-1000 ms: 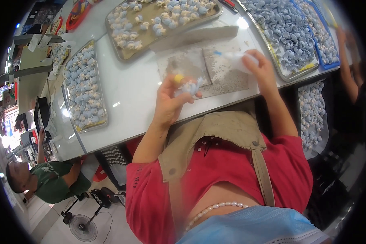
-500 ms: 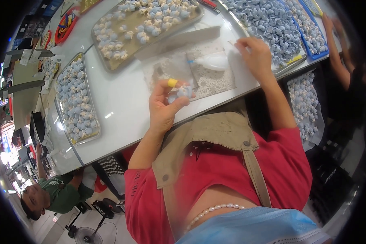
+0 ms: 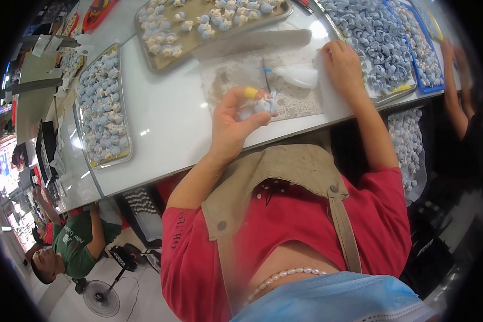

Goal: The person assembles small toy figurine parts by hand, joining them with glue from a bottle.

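My left hand [image 3: 233, 121] is closed around a small light-blue and cream figurine [image 3: 266, 105], gripping it between thumb and fingers above the table's near edge. Yellow tape [image 3: 250, 93] wraps one of its fingers. Farther right, my right hand [image 3: 344, 67] has its fingers bent together low over the table; whatever they may hold is hidden. Just left of that hand, a white squeeze bottle [image 3: 298, 76] with a blue tip lies on a stained, speckled work sheet [image 3: 300, 110].
A metal tray [image 3: 190, 40] of figurines stands at the back, another tray [image 3: 124, 150] at the left. Light-blue curved pieces [image 3: 373, 48] fill a tray at the right, beside a blue tray [image 3: 439, 87]. A co-worker's arms [image 3: 456, 96] are at far right; another person [image 3: 75, 241] is at lower left.
The view has shifted, so the table's things appear farther right. My right hand's fingers have bent down closer to the bottle; a small pale bit earlier at its fingertips no longer shows.
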Available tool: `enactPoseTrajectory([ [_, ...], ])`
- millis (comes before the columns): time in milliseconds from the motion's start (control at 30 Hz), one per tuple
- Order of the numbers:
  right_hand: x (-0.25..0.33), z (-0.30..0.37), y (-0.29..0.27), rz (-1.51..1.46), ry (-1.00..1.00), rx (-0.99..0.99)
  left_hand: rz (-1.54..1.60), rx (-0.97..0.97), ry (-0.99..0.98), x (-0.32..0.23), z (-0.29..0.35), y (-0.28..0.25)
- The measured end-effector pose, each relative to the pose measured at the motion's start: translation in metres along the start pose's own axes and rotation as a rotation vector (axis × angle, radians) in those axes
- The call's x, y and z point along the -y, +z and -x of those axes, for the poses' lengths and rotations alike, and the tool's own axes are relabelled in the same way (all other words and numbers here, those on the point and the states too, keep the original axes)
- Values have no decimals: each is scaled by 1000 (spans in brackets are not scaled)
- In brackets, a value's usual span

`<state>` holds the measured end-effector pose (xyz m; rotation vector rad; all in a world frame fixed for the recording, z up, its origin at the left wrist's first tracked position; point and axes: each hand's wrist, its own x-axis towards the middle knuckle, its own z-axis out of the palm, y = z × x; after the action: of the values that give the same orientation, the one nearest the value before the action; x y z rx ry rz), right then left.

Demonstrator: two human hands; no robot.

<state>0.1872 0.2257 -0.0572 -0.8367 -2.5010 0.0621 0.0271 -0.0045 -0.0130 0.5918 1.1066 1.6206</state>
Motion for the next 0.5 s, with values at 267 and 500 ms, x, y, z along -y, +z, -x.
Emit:
enactPoseTrajectory([
  [267,1,2,-3,-233,139,-40,-21,-23,-26,3,-4,-4],
  [500,-15,-23,-18,-41,105,-90,16,-49,-24,1,-6,1],
])
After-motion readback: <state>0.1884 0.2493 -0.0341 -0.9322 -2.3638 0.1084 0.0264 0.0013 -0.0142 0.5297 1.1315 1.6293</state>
